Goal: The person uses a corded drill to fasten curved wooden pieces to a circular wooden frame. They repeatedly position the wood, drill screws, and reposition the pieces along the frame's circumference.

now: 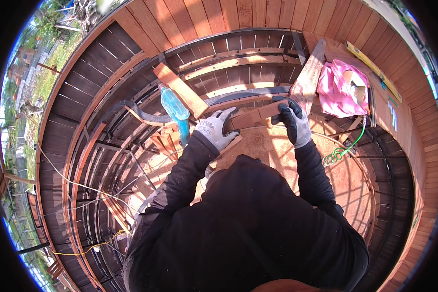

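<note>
A short reddish-brown wooden board point(255, 116), with a line across it like a joint, spans the gap between my two gloved hands. My left hand point(218, 128), in a grey-white glove with dark fingertips, has its thumb and fingers round the board's left end. The right end is gripped by my right hand point(294, 122), whose glove has black fingers. Just left of my left hand lies a teal power tool point(174, 108), its exact kind unclear. Behind it a wider wooden plank point(180, 90) slants toward the hands.
Curved wooden decking point(258, 14) rings a frame of dark metal bars. At right are a pink bag point(335, 87) with an opened box point(359, 90), a yellow spirit level point(374, 70) and a green coiled hose point(336, 155). Wood offcuts point(165, 143) lie at left; cords hang nearby.
</note>
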A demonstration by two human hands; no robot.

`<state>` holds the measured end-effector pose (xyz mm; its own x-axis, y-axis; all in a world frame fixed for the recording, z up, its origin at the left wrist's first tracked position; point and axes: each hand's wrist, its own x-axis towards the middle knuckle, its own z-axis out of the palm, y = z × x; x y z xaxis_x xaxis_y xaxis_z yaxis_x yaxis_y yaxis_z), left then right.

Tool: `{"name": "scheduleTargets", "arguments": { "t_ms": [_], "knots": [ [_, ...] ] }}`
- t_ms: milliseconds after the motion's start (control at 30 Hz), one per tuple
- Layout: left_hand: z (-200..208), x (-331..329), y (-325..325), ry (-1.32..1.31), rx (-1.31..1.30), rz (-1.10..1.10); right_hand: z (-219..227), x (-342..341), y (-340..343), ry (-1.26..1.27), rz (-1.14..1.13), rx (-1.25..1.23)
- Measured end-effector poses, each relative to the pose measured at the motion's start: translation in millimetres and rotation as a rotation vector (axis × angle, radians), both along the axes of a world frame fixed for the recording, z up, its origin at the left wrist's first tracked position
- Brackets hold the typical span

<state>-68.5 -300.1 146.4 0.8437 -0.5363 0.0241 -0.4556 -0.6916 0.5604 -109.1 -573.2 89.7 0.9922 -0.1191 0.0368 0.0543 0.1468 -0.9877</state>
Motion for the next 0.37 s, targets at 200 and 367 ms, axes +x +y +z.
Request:
{"name": "scheduleTargets", "arguments": {
  "t_ms": [200,367],
  "knots": [
    [-22,9,6,0.075,-0.046,0.144,-22,3,-31,-0.174,-0.347,-1.062],
    [-43,43,-15,0.022,0.156,0.110,-62,-3,-30,0.309,-0.103,-1.763]
  ]
}}
